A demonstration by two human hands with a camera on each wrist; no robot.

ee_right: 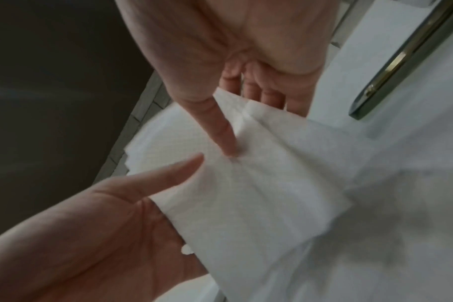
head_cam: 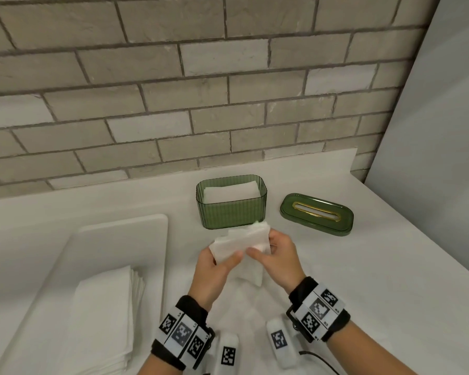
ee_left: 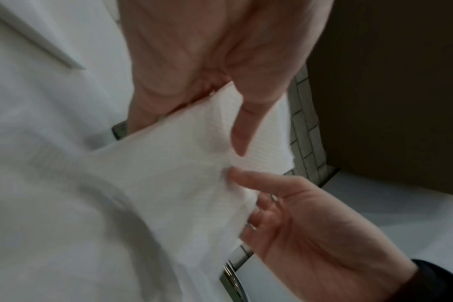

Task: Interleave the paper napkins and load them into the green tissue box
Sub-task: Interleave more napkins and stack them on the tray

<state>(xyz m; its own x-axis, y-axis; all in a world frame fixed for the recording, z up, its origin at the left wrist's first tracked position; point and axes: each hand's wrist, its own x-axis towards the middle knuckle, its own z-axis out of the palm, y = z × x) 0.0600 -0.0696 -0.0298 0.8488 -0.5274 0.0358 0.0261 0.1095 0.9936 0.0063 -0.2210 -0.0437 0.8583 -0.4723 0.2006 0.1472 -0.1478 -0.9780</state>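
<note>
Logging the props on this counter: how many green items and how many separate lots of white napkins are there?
Green items: 2, the box and its lid.
Napkin lots: 3, the stack, those in the box, those held in both hands.
Total: 5.

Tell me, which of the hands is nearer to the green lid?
Right. The right hand is just left of and below the green lid; the left hand is farther left, both holding the napkin.

Soft even light (wrist views blurred)
</note>
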